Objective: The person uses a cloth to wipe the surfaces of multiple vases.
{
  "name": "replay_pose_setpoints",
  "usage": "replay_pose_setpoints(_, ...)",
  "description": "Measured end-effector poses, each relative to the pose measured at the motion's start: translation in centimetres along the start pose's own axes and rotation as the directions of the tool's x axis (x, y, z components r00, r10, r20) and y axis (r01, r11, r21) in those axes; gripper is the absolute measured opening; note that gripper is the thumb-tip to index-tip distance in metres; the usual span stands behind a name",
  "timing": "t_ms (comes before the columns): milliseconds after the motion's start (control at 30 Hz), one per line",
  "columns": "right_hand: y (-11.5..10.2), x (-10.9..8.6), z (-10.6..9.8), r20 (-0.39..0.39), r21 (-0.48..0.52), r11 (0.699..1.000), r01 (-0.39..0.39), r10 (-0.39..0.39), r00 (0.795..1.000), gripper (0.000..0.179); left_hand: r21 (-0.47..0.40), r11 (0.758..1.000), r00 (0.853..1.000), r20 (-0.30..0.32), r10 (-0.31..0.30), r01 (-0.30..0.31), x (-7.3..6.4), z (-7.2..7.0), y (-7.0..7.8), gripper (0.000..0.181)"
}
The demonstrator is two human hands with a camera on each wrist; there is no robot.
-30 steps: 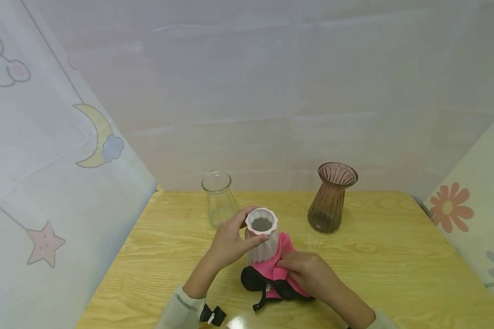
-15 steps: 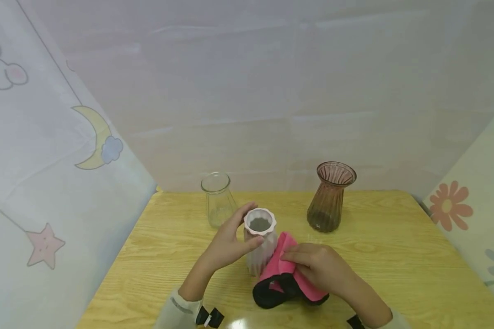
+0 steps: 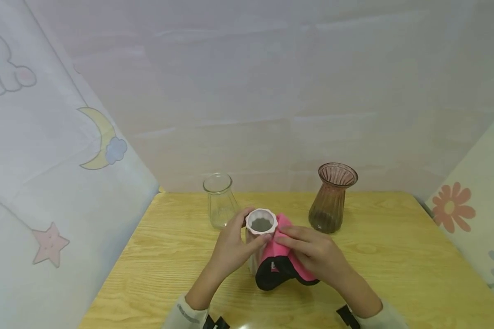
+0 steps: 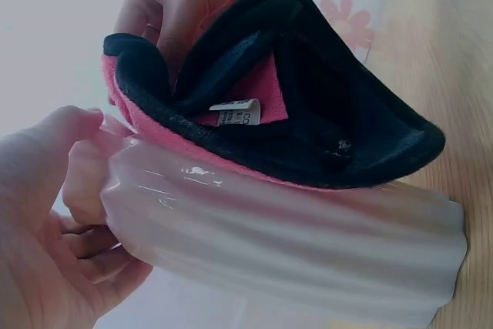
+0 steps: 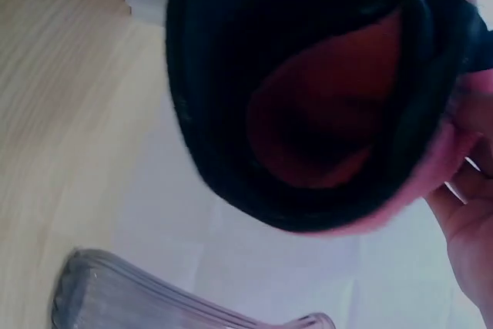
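Observation:
A white fluted vase (image 3: pixel 253 262) stands upright on the wooden table. My left hand (image 3: pixel 232 246) grips it just below its scalloped rim, thumb on the near side and fingers round the far side. In my right hand (image 3: pixel 319 253) is a pink cloth with black edging (image 3: pixel 273 249), bunched between thumb and fingers and pressed against the vase's right side near the top. The left wrist view shows the cloth (image 4: pixel 231 163) lying along the glossy ribs of the vase (image 4: pixel 269 229), with a small white label inside its folds.
Behind the left hand stands a clear glass vase (image 3: pixel 221 205). A brownish-pink ribbed glass vase (image 3: pixel 328 205) is at the back right of the table (image 3: pixel 395 256). Printed sheets hang at the back and both sides.
My right hand first drew the cloth away from the vase's lower side, then brought it up against the upper right side. The left hand keeps its grip on the vase.

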State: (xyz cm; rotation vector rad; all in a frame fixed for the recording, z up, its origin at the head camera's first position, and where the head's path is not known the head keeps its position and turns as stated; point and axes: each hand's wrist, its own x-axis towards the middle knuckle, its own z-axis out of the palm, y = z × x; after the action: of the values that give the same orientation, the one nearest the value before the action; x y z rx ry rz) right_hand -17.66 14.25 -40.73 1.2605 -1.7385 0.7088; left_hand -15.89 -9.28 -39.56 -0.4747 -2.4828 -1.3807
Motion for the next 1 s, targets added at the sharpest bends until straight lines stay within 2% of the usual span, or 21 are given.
replay_pose_setpoints(100, 0.0, -0.2, 0.6, -0.020, 0.046, 0.999, 0.001, 0.000, 1.000, 0.025, -0.013, 1.000, 1.000, 0.019, 0.005, -0.005, 0.0, -0.1, -0.1, 0.071)
replay_pose_setpoints(200, -0.1, -0.5, 1.0, -0.005, 0.081, 0.996, -0.022, 0.022, 1.000, 0.026, -0.029, 1.000, 0.999, 0.041, 0.013, -0.012, 0.1, -0.3, -0.3, 0.070)
replay_pose_setpoints(500, -0.8, -1.8, 1.4, 0.089, 0.073, 0.989, -0.132, 0.126, 0.988, 0.033, -0.055, 0.997, 0.997, 0.058, 0.056, -0.053, 0.5, -0.7, -1.1, 0.067)
replay_pose_setpoints(700, -0.9, -3.1, 2.0, 0.136, 0.070, 0.987, -0.147, 0.136, 0.981, 0.037, -0.082, 0.993, 0.992, 0.076, 0.096, -0.089, 0.6, -1.1, -1.5, 0.064)
replay_pose_setpoints(800, -1.0, -3.6, 2.4, 0.169, 0.091, 0.985, -0.146, 0.129, 0.977, 0.017, -0.102, 0.989, 0.988, 0.098, 0.120, -0.110, 0.8, -1.4, -1.8, 0.064)
replay_pose_setpoints(833, -1.0, -3.8, 2.6, 0.182, 0.094, 0.986, -0.139, 0.121, 0.976, 0.018, -0.110, 0.987, 0.986, 0.108, 0.125, -0.113, 0.8, -1.5, -1.9, 0.064)
replay_pose_setpoints(933, -1.0, -4.3, 2.9, 0.224, 0.098, 0.988, -0.119, 0.095, 0.970, 0.043, -0.136, 0.983, 0.979, 0.145, 0.142, -0.123, 1.0, -1.7, -2.4, 0.065)
replay_pose_setpoints(1000, -1.0, -4.6, 3.1, 0.259, 0.088, 0.990, -0.108, 0.082, 0.962, 0.049, -0.155, 0.981, 0.975, 0.168, 0.146, -0.120, 1.1, -1.9, -2.7, 0.067)
